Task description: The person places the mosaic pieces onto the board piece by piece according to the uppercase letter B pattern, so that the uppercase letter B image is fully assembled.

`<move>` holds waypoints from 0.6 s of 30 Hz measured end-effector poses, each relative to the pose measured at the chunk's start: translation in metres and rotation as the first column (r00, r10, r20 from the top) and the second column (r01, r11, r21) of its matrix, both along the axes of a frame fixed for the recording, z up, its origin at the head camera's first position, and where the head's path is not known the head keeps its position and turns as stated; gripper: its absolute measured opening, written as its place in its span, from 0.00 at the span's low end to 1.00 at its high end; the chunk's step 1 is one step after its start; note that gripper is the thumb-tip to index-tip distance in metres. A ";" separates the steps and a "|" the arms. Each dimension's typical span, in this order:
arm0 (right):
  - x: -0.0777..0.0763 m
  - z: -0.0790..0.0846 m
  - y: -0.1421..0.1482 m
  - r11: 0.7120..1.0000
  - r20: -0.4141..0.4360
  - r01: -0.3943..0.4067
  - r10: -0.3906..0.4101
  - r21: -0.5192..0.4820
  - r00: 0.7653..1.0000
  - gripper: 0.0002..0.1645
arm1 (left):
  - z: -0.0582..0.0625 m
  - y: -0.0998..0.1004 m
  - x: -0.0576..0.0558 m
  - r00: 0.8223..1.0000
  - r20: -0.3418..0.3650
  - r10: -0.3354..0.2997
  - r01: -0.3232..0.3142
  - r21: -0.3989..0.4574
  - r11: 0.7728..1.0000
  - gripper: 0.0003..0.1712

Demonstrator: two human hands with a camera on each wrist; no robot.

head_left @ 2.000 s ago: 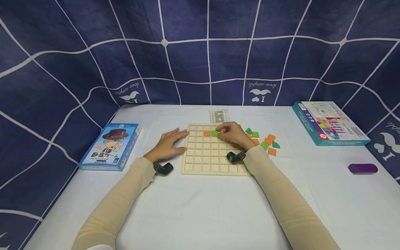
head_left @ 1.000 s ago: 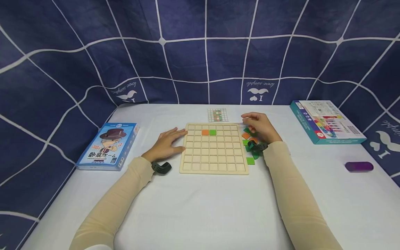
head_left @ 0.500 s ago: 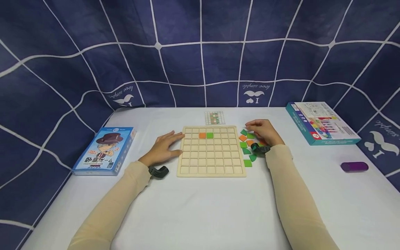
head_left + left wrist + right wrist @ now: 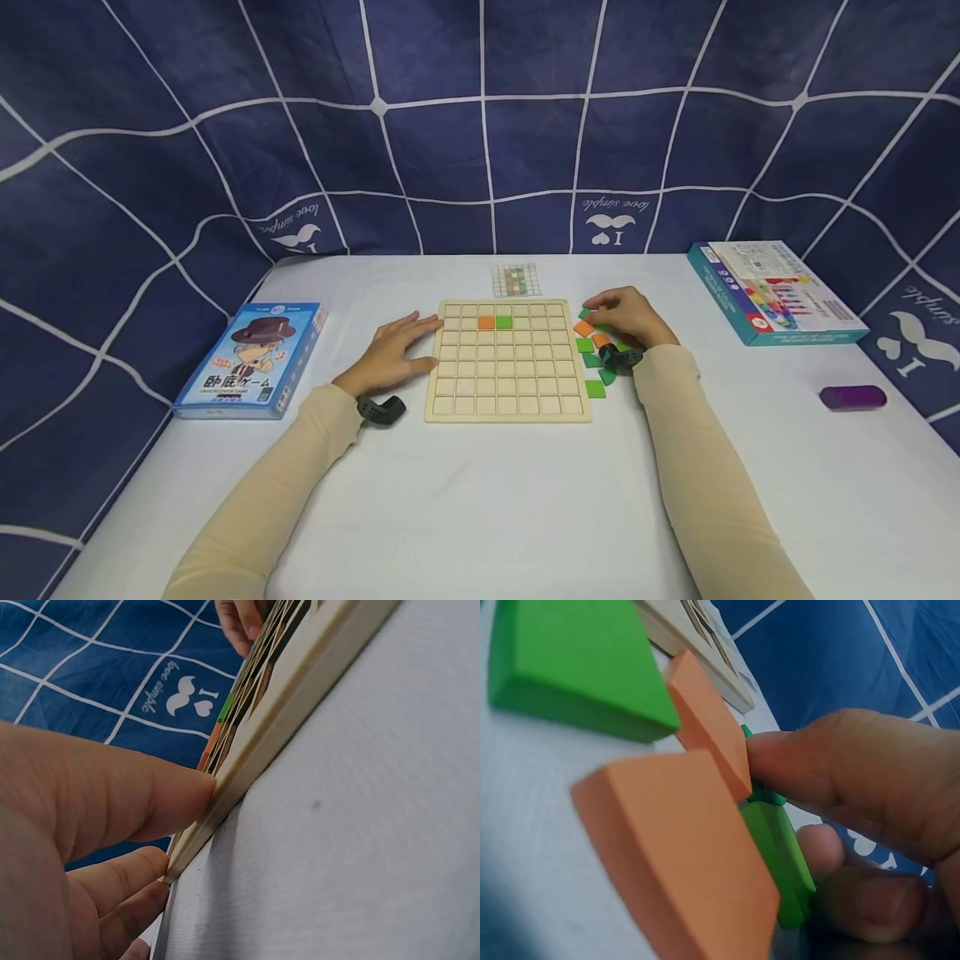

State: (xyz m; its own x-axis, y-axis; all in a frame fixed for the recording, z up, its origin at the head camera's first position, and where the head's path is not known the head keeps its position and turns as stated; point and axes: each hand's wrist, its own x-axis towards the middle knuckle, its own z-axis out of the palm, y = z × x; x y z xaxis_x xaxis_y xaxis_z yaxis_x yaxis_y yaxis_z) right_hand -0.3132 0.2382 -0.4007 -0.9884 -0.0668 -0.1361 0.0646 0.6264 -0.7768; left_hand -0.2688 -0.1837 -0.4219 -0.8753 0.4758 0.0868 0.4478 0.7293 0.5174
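Note:
My left hand (image 4: 388, 357) rests with extended fingers at the left edge of a wooden grid board (image 4: 510, 408); in the left wrist view its thumb (image 4: 176, 796) touches the board's side. An orange square tile (image 4: 487, 322) and a green square tile (image 4: 504, 322) sit side by side in the grid. Right of the board, my right hand (image 4: 633, 317) pinches a dark green rounded tile (image 4: 767, 793) between thumb and a mostly hidden index finger. An orange tile (image 4: 709, 720) and a light green tile (image 4: 780, 859) lie right beside that thumb and fingers.
Several loose orange and green tiles (image 4: 596, 389) lie along the board's right side. Behind the board is a pattern card (image 4: 516, 281). A blue game box (image 4: 251, 358) stands left, a teal box (image 4: 780, 292) right, with a purple cylinder (image 4: 852, 397) in front of it.
The right hand has left the green tile in the grid, moved right to the loose tiles, and lowered its fingertips onto the dark green one. The left hand stays at the board's edge.

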 end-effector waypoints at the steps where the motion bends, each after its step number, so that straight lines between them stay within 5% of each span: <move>1: 0.000 0.000 0.000 1.000 -0.004 -0.006 0.006 -0.006 1.000 0.23 | 0.000 0.000 0.000 1.000 -0.001 -0.001 0.001 0.003 1.000 0.41; 18: 0.002 0.003 -0.001 0.997 -0.055 -0.069 0.068 -0.028 0.996 0.19 | 0.004 0.001 0.001 1.000 0.015 0.006 -0.006 -0.006 1.000 0.41</move>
State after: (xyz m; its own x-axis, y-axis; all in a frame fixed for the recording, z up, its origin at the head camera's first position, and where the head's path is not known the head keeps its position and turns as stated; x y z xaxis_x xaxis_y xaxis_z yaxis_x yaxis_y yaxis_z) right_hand -0.3111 0.2376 -0.3981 -0.9873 -0.1379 -0.0793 -0.0205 0.6048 -0.7961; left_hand -0.2675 -0.1830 -0.4184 -0.8791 0.4713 0.0715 0.4361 0.7346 0.5198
